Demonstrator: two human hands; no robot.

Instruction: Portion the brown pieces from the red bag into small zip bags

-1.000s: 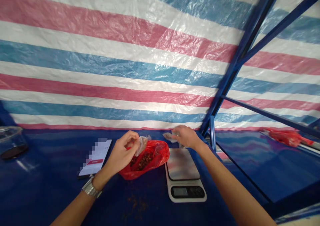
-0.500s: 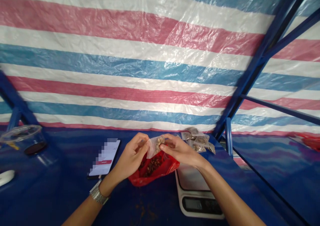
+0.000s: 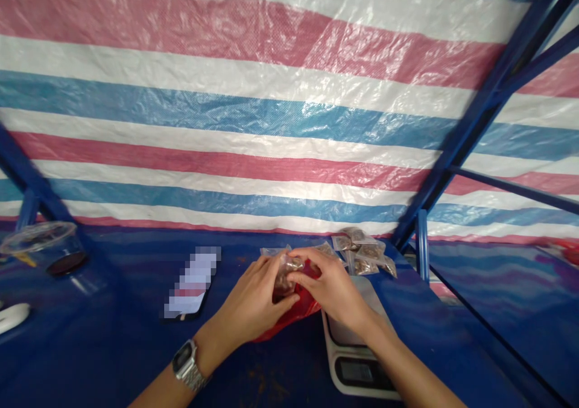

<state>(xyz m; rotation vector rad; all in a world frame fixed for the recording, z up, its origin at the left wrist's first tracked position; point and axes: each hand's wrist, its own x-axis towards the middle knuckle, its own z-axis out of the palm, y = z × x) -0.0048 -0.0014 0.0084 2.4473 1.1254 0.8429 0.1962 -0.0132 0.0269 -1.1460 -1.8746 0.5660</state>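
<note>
Between both hands is a small clear plastic bag [image 3: 286, 275] with lumpy, pale-brown pieces in it. My left hand [image 3: 256, 302] is closed around the bag's left side, the thumb stretched below it. From the other side my right hand [image 3: 332, 290] grips the same bag with thumb and fingers. Directly beneath lies a red plastic bag [image 3: 301, 313], mostly covered by the hands, its contents hidden. Partly under my right forearm sits a white kitchen scale [image 3: 341, 351] with a metal plate and a dark display.
Several small filled clear packets [image 3: 364, 252] are piled at the right rear of the blue table [image 3: 136, 360]. A phone [image 3: 192, 284] lies left of my hands. Farther left is a clear plastic tub [image 3: 43, 248]. Blue metal posts [image 3: 423, 245] flank a striped sheet behind.
My left hand has turned and moved from pinching the small bag's edge to wrapping around it. The bag has come lower, over the red bag. The view has shifted slightly.
</note>
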